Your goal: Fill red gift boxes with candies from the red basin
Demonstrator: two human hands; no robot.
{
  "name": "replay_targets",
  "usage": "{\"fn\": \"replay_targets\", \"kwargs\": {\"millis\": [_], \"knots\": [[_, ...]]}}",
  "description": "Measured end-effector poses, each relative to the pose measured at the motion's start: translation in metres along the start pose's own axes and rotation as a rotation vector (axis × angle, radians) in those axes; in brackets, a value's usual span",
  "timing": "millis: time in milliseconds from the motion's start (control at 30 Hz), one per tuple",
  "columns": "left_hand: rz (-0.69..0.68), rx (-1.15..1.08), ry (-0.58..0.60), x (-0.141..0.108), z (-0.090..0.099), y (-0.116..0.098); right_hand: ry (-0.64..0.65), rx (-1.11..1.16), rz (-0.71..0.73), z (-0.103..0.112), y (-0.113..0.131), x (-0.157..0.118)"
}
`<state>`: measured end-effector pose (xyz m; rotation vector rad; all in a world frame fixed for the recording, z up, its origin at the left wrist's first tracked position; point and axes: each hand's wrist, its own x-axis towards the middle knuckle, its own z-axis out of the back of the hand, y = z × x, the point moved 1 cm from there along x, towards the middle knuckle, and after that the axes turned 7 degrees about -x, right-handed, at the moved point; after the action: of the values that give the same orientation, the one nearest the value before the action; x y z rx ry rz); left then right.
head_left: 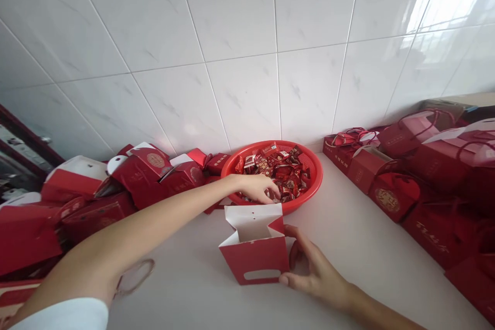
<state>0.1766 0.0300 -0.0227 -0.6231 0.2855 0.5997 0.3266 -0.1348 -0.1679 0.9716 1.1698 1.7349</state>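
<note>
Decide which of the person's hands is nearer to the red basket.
Left. The left hand reaches into the red basket; the right hand is outside it, at the open box's side.

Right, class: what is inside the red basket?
The red basket holds many small wrapped sweets, mostly red. The left hand reaches in, hiding some, and the open box covers part of the basket's front.

red paper gift box: white inside, pale oval on front, top open, upright on white tabletop | wrapped candies: mostly red, loose pile in red plastic colander, behind box
</note>
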Motion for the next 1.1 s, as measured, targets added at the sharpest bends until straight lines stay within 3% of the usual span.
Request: {"fn": "replay_targets", "kwargs": {"millis": [133, 267, 467, 667, 900, 1100], "knots": [[-0.002, 0.329, -0.043, 0.019, -0.016, 0.003, -0.012, 0.009, 0.003, 0.001, -0.004, -0.001], [0.039, 0.464, -0.027, 0.031, -0.021, 0.008, 0.004, 0.018, -0.013, 0.002, -0.002, -0.003], [-0.036, 0.416, -0.028, 0.040, -0.026, 0.014, 0.001, 0.025, -0.040, 0.004, 0.001, -0.005], [-0.028, 0.428, 0.028, 0.042, -0.028, 0.003, 0.000, -0.032, -0.067, 0.007, -0.006, -0.012], [-0.050, 0.385, -0.017, 0.046, -0.031, 0.001, -0.006, -0.060, -0.050, 0.007, -0.009, -0.014], [-0.069, 0.130, -0.087, 0.046, -0.027, 0.016, 0.006, -0.040, -0.006, 0.006, -0.007, -0.011]]}}
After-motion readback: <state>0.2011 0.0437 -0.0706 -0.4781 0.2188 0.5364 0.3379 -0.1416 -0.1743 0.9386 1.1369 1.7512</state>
